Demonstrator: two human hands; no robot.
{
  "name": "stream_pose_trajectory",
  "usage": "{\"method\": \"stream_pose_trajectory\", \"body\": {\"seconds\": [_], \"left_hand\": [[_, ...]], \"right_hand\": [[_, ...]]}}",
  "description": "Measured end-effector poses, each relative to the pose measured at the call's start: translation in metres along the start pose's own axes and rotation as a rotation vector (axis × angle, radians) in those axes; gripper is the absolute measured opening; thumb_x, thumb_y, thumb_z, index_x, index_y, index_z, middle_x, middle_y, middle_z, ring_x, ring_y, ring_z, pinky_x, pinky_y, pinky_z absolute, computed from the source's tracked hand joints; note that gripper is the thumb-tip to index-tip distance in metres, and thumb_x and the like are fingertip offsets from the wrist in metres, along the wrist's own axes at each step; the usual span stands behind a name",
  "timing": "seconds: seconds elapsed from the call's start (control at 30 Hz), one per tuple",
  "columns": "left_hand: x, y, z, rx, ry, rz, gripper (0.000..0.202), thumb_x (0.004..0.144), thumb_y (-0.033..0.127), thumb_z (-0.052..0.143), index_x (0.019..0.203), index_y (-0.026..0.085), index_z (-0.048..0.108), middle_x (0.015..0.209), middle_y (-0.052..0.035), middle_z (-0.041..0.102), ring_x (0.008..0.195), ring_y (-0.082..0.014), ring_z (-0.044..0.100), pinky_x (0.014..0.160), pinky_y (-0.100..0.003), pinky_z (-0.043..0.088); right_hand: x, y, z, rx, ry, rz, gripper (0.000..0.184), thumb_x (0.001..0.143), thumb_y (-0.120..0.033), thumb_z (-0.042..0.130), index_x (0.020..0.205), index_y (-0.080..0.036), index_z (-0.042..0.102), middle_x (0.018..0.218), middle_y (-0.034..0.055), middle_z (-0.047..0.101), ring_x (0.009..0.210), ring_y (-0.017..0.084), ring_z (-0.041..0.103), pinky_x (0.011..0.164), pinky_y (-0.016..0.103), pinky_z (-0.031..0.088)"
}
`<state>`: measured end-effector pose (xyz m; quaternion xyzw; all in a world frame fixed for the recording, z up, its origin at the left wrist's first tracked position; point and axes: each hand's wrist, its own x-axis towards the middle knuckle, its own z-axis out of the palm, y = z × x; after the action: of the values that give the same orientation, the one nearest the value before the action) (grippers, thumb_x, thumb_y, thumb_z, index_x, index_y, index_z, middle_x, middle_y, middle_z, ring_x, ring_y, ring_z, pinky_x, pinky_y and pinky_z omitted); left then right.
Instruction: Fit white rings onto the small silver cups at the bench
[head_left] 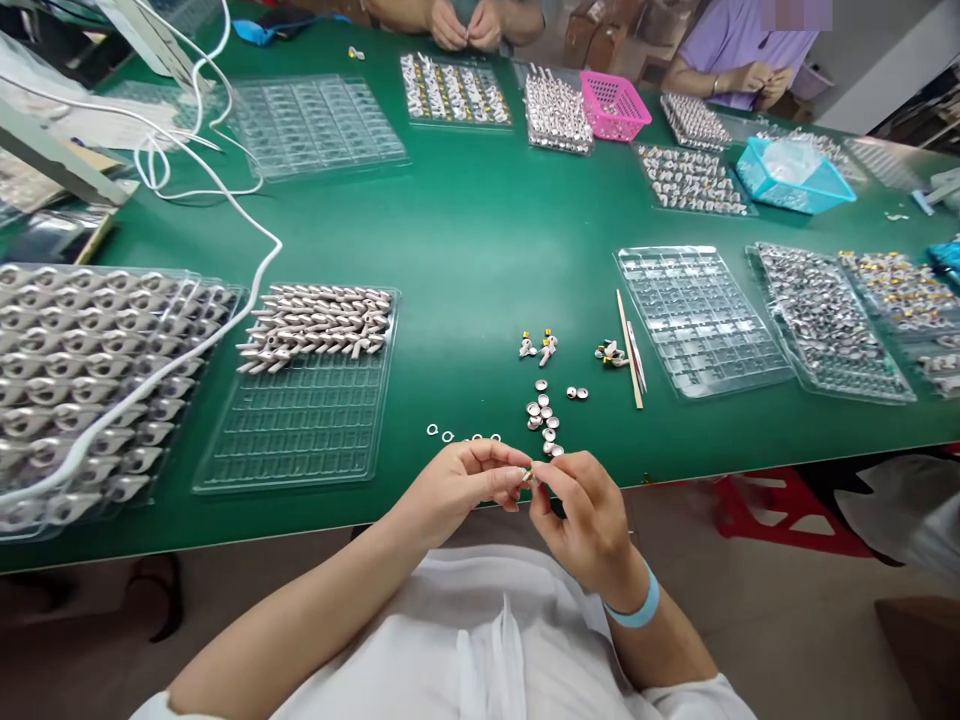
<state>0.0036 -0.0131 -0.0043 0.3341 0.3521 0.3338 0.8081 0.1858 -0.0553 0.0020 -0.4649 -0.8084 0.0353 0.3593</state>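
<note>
My left hand [463, 482] and my right hand [589, 515] meet at the table's front edge, fingertips pinched together on a small whitish part [527, 474]. A bit of green and yellow shows on it; the fingers hide most of its shape. Just beyond lie several small round metallic cups [544, 411]. Thin white rings [448, 437] lie beyond my left hand, some partly covered by it. Farther back are small silvery pieces with yellow tips [548, 346] and a similar little cluster [611, 352]. Right of that cluster rest a wooden stick [628, 350] and slim tweezers [637, 357].
At left stand a partly filled clear tray [300, 430], a larger tray of grey shells [97, 370] and a white cable [255, 290]. Clear trays [705, 320] and a blue basket [795, 190] are at right. Two people's hands [469, 22] work across the table.
</note>
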Motion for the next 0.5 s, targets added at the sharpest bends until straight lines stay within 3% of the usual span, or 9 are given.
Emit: {"method": "stream_pose_trajectory", "body": {"seconds": [0.13,0.27,0.33,0.5], "left_hand": [[-0.004,-0.001,0.0,0.118,0.058,0.068,0.02,0.074,0.029,0.081,0.087,0.015,0.074,0.076,-0.0058,0.074,0.063,-0.015,0.069,0.064,-0.028,0.06],[-0.014,0.002,0.004,0.399,0.119,0.264,0.01,0.083,0.019,0.069,0.09,0.015,0.074,0.086,-0.008,0.076,0.078,-0.0184,0.073,0.074,-0.03,0.061],[-0.018,0.002,0.006,0.573,0.112,0.405,0.013,0.086,0.013,0.063,0.093,0.015,0.074,0.088,-0.008,0.076,0.08,-0.0176,0.073,0.074,-0.028,0.06],[-0.019,-0.001,0.01,0.89,0.183,0.825,0.021,0.084,0.002,0.063,0.1,0.015,0.069,0.084,-0.0053,0.075,0.076,-0.0139,0.07,0.071,-0.024,0.057]], "right_hand": [[-0.004,0.001,0.002,0.133,0.008,0.029,0.046,0.082,-0.005,0.06,0.123,-0.023,0.052,0.101,0.0087,0.06,0.092,0.022,0.06,0.077,0.04,0.056],[0.0,0.0,-0.002,0.45,-0.031,0.14,0.052,0.081,-0.014,0.061,0.13,-0.022,0.048,0.125,0.013,0.056,0.117,0.028,0.055,0.095,0.05,0.052],[0.003,0.001,-0.001,0.559,-0.047,0.19,0.049,0.082,-0.019,0.064,0.129,-0.021,0.05,0.121,0.0118,0.06,0.114,0.026,0.057,0.094,0.046,0.053],[0.005,0.001,0.007,0.608,-0.041,0.279,0.025,0.087,-0.015,0.063,0.111,-0.021,0.059,0.098,0.0054,0.066,0.082,0.015,0.063,0.071,0.03,0.056]]}}
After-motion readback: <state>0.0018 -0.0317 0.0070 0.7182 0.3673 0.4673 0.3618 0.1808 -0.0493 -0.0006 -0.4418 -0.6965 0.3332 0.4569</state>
